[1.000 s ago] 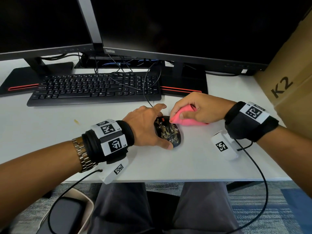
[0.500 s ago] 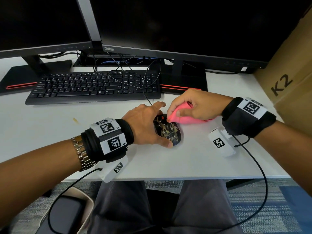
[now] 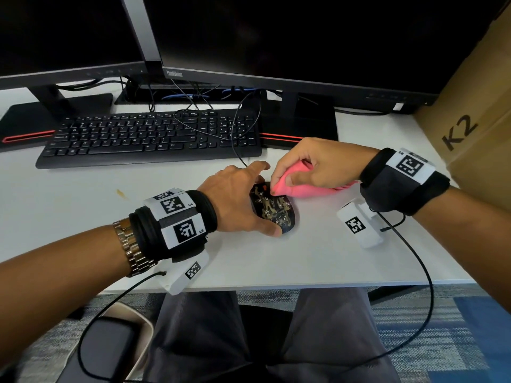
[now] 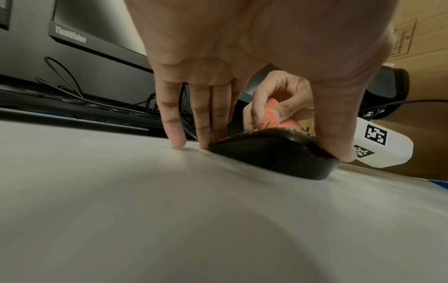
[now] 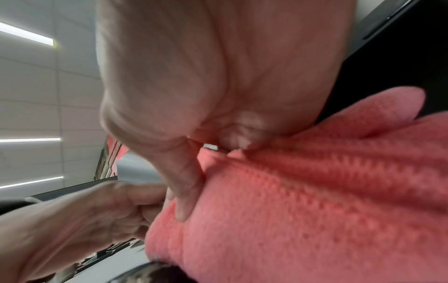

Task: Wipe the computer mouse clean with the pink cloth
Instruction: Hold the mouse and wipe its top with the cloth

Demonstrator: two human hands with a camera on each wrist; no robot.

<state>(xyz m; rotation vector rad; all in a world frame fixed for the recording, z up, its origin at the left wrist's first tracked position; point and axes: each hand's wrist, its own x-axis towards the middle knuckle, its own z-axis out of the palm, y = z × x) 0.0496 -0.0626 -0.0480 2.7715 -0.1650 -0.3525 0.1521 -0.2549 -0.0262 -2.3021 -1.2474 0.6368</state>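
Note:
The black computer mouse (image 3: 273,211), smeared with brownish grime, lies on the white desk (image 3: 83,217). My left hand (image 3: 257,197) holds it steady, with the thumb at the near end and the fingers along the far left side. From the left wrist view the mouse (image 4: 274,153) sits between the thumb (image 4: 339,145) and the straight fingers (image 4: 206,122). My right hand (image 3: 282,183) grips the bunched pink cloth (image 3: 307,187) and presses its tip onto the mouse's front end. The cloth (image 5: 315,201) fills the right wrist view.
A black keyboard (image 3: 149,136) lies behind the hands, under two dark monitors (image 3: 276,37). The mouse cable (image 3: 239,153) runs back over the keyboard. A cardboard box (image 3: 470,120) stands at the right. A small yellowish stain (image 3: 120,193) marks the desk at the left.
The right hand has nudged the cloth's tip slightly left over the mouse's front end. The left hand keeps the same hold on the mouse.

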